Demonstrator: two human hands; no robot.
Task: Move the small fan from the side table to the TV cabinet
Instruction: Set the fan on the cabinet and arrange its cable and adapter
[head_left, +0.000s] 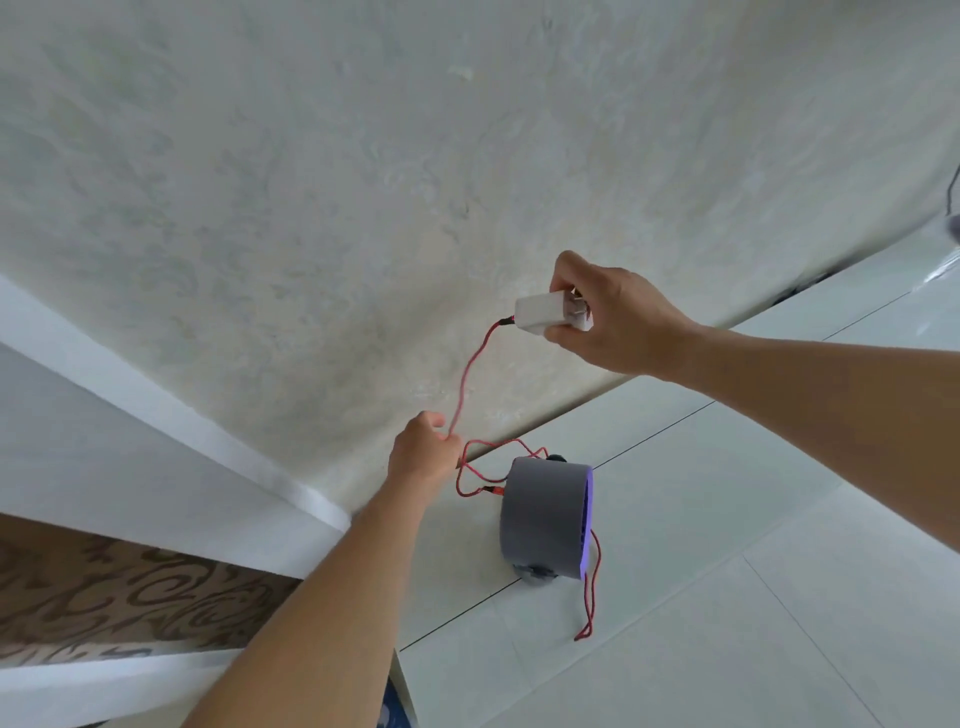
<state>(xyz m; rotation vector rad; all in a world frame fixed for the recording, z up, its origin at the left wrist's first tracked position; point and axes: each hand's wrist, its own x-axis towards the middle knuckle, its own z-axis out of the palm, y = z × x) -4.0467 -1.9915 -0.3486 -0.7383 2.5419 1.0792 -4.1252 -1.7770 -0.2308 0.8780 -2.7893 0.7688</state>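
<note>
Pale textured wall (311, 208) behind glossy white tabletop (779, 597). Small grey cylindrical fan (543, 519) stands there, untouched. Right hand (618, 322) pinches white plug adapter (545, 312), prongs exposed, likely unplugged; left hand (423, 452) closed around thin red cable (470, 379), gathering slack.

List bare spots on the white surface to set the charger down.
Free: the white surface right of the grey fan, toward the near edge, and the strip under the right hand holding the white charger. Crowded: between left hand and fan, where the red cable loops.
</note>
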